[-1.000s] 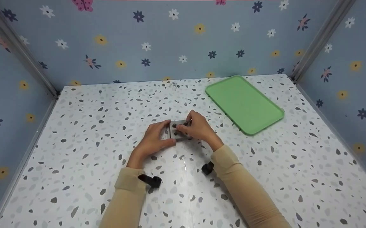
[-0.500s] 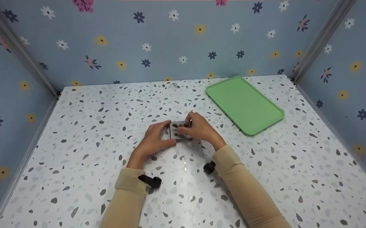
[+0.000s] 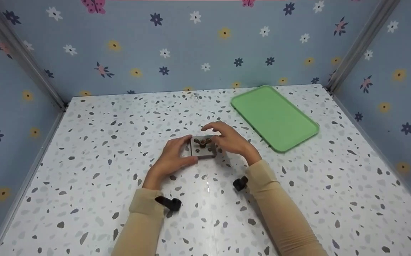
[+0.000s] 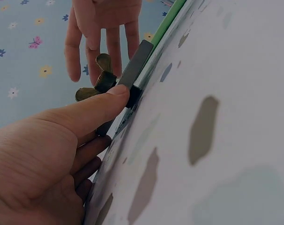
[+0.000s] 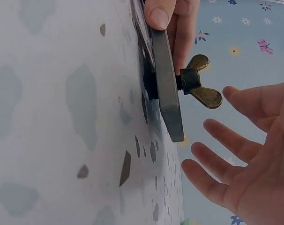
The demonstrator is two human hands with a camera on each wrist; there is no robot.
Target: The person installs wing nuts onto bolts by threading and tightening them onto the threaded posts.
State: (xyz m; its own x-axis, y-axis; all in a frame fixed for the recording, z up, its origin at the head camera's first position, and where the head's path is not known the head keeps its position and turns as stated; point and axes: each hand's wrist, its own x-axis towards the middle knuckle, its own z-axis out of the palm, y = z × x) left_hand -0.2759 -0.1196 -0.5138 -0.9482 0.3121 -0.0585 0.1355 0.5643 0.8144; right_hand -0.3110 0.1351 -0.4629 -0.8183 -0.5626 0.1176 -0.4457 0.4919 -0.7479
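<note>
A flat grey metal plate (image 3: 205, 153) with small holes lies in front of me, raised slightly off the tabletop. A brass-coloured wing nut (image 5: 205, 86) stands on its upper face. Dark thread shows between wing nut and plate, and a dark stub sticks out underneath. My left hand (image 3: 172, 154) grips the plate's left end, thumb on the near edge and fingers at the far side. Just right of the wing nut is my right hand (image 3: 230, 138), its fingers spread and bent slightly. In the right wrist view, its thumb tip is close to one wing, with a small gap.
A green tray (image 3: 274, 119) lies on the speckled white table (image 3: 120, 124) at the back right. Flower-patterned panels (image 3: 205, 42) enclose the table at the back and both sides. A black wrist mount (image 3: 169, 203) juts from each sleeve.
My right hand has let go of the wing nut, spread its fingers and drawn back to the right, so the wing nut is uncovered. My left hand has stayed on the plate.
</note>
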